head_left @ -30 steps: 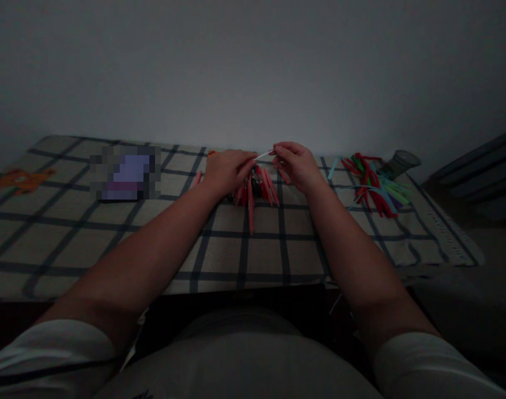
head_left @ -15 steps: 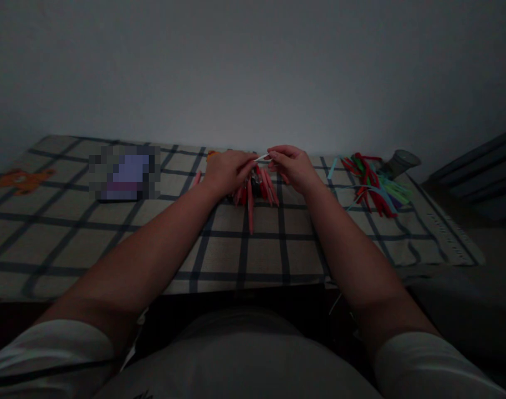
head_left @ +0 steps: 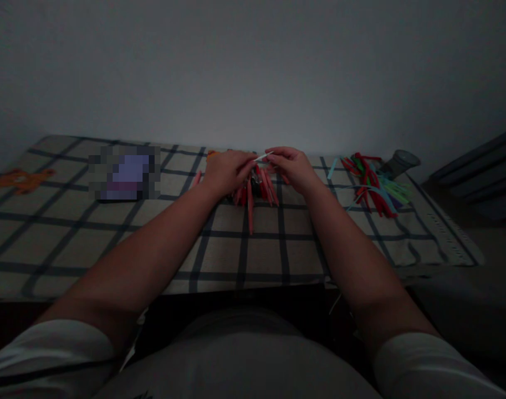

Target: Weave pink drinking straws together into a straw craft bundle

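Note:
A thin white strip (head_left: pixel 263 157) spans the gap between my hands, above the far part of the table. My left hand (head_left: pixel 230 170) is closed, pinching the strip's left end between thumb and fingers. Closed as well, my right hand (head_left: pixel 292 165) has its fingertips on the right end. Below them lies a bundle of pink and red strips (head_left: pixel 251 205) with some dark parts, one pink strip pointing toward me. My left hand covers part of the bundle. An orange piece (head_left: pixel 212 153) shows just behind that hand.
A phone-like device (head_left: pixel 130 174), blurred out, lies at the left, beyond it an orange flat shape (head_left: pixel 22 180). Right of my hands are red, green and blue strips (head_left: pixel 373 185) and a grey cup-like container (head_left: pixel 402 162) on its side. A checked cloth (head_left: pixel 173 252) covers the table, against a wall.
My right hand's fingers have shifted slightly on the white strip, and more of the strip's right end shows. My left hand stays in place.

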The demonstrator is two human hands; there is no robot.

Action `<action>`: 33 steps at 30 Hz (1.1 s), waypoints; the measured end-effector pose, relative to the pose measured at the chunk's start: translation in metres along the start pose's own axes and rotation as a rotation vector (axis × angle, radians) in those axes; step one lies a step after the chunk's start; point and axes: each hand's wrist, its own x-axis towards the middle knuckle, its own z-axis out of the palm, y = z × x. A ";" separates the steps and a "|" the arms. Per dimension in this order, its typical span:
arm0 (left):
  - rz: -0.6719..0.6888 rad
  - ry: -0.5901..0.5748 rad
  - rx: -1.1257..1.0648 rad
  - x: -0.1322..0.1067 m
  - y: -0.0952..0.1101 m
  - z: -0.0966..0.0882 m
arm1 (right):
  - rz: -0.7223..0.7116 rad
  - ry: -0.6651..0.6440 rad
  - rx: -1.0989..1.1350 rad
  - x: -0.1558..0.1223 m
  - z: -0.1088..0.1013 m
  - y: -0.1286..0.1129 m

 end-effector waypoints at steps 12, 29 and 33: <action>-0.052 0.023 -0.032 0.002 0.001 -0.001 | -0.046 -0.040 -1.006 0.002 -0.044 0.001; -0.044 0.025 -0.045 0.002 0.000 0.000 | 0.074 0.050 -1.080 0.007 -0.042 0.003; -0.056 0.019 -0.031 0.001 0.001 0.000 | 0.009 0.222 -0.624 0.011 -0.038 0.001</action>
